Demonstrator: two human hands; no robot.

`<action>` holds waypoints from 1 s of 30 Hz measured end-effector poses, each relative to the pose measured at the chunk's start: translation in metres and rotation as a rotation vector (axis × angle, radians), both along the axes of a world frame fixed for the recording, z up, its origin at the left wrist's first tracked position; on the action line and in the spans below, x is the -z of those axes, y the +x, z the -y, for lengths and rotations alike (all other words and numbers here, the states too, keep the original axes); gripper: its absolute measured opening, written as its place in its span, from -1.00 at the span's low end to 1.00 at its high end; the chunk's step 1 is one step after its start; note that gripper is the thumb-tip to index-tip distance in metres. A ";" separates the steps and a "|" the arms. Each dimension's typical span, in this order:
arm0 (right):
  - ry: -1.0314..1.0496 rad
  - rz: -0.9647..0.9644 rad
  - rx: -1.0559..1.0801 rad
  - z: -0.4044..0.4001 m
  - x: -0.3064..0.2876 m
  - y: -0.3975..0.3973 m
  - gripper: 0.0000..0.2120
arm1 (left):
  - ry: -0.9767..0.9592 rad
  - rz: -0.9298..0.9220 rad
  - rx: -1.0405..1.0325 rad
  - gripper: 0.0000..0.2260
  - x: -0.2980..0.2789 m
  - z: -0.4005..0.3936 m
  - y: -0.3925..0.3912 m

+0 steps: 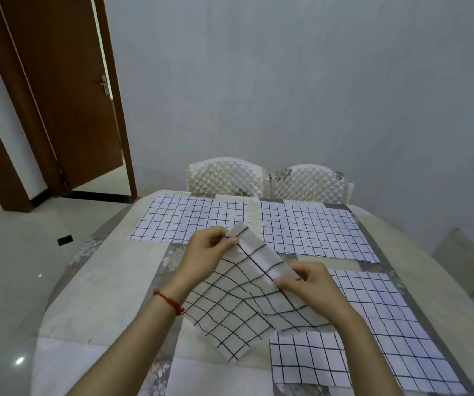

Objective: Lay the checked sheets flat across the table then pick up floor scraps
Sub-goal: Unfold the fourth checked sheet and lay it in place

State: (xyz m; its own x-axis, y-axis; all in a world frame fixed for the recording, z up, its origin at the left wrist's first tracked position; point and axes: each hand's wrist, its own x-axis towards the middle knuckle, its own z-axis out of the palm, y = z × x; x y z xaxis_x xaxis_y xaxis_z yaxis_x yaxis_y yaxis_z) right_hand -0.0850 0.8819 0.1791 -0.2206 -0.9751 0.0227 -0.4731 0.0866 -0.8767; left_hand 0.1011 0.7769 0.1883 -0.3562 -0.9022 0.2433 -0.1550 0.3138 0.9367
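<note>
- Left hand (205,254) pinches the upper corner of a checked sheet (230,312); right hand (306,284) pinches the same folded top edge further down. Both are clamped on the cloth with thumb and fingertips.
- The held sheet hangs above the near middle of the table (110,281), not yet flat; its upper edge is doubled over into a narrow fold, and its lower corner droops toward the near edge.
- Already laid: one sheet at the far left corner (190,221), one at the far right (313,230), one along the right edge (396,324), and a smaller piece near the front (307,358).
- Risk: if set down as it is, the folded edge would likely stay creased, so the sheet would not lie flat.
- Risk: the drooping part overlaps the small front piece; dragging could shift or rumple it.
- Risk: the limp cloth may slide toward the near edge if let go unevenly.
- Material: thin, pale woven-looking fabric with a black grid; soft, drapes and ripples freely, and the edges look cut.
- The table is rounded, covered in a pale patchwork cloth with grey floral panels; it looks matte.
- Floor (10,267) is glossy pale tile; one small dark rectangle (65,240) lies on it beyond the left edge. I cannot tell whether it is a scrap.
- Two quilted cream chairs (224,175) stand at the far edge.
</note>
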 end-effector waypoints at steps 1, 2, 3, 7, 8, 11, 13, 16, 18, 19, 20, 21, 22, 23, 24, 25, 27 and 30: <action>0.030 0.022 0.010 -0.005 0.005 -0.004 -0.86 | 0.005 -0.032 -0.038 -0.86 -0.002 0.003 0.003; 0.043 0.046 0.021 -0.010 0.010 -0.008 -0.83 | 0.006 -0.057 -0.080 -0.87 -0.004 0.006 0.007; 0.042 0.072 0.037 -0.014 0.014 -0.012 -0.80 | 0.010 -0.075 -0.121 -0.87 -0.005 0.009 0.011; -0.026 0.172 0.112 -0.020 0.016 -0.019 -0.85 | 0.053 -0.099 -0.197 -0.84 -0.006 0.020 0.025; -0.050 0.192 0.122 -0.019 0.014 -0.019 -0.87 | 0.060 -0.092 -0.212 -0.84 -0.005 0.022 0.028; -0.136 0.285 0.159 -0.013 0.005 -0.011 -0.84 | 0.086 -0.066 -0.297 -0.87 0.001 0.025 0.027; -0.165 0.314 0.176 -0.005 -0.001 -0.004 -0.79 | 0.115 0.011 -0.409 -0.84 0.006 0.025 0.024; -0.172 0.281 0.159 0.007 -0.008 0.007 -0.73 | 0.053 0.083 -0.476 -0.65 0.013 0.014 0.020; -0.164 0.233 0.129 0.014 -0.012 0.014 -0.77 | -0.004 0.063 -0.424 -0.81 0.013 -0.001 0.015; -0.165 0.209 0.111 0.017 -0.015 0.018 -0.77 | -0.009 0.056 -0.378 -0.89 0.014 -0.010 0.012; -0.162 0.194 0.098 0.019 -0.015 0.021 -0.78 | -0.001 0.052 -0.322 -0.87 0.012 -0.020 0.008; -0.157 0.193 0.086 0.022 -0.016 0.025 -0.78 | 0.011 0.047 -0.267 -0.83 0.012 -0.029 0.004; -0.151 0.188 0.076 0.023 -0.016 0.028 -0.78 | 0.031 0.031 -0.214 -0.80 0.011 -0.036 0.000; -0.148 0.171 0.066 0.024 -0.016 0.031 -0.78 | 0.055 0.011 -0.169 -0.80 0.010 -0.042 -0.004; -0.150 0.148 0.054 0.024 -0.016 0.034 -0.76 | 0.084 -0.006 -0.134 -0.82 0.009 -0.047 -0.006; -0.149 0.128 0.043 0.024 -0.015 0.037 -0.75 | 0.115 -0.020 -0.111 -0.84 0.008 -0.050 -0.009; -0.139 0.111 0.027 0.023 -0.015 0.041 -0.77 | 0.176 -0.047 -0.088 -0.87 0.007 -0.054 -0.012; -0.126 0.091 0.009 0.021 -0.013 0.045 -0.79 | 0.254 -0.088 -0.080 -0.86 0.005 -0.056 -0.013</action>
State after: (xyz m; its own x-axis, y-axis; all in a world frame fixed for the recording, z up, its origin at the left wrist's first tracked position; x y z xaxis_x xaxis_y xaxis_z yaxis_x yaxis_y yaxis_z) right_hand -0.0400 0.8604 0.1923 -0.2357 -0.9638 0.1244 -0.3912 -0.0231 -0.9200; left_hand 0.0876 0.8325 0.1833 -0.2683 -0.9628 0.0330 -0.0841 0.0576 0.9948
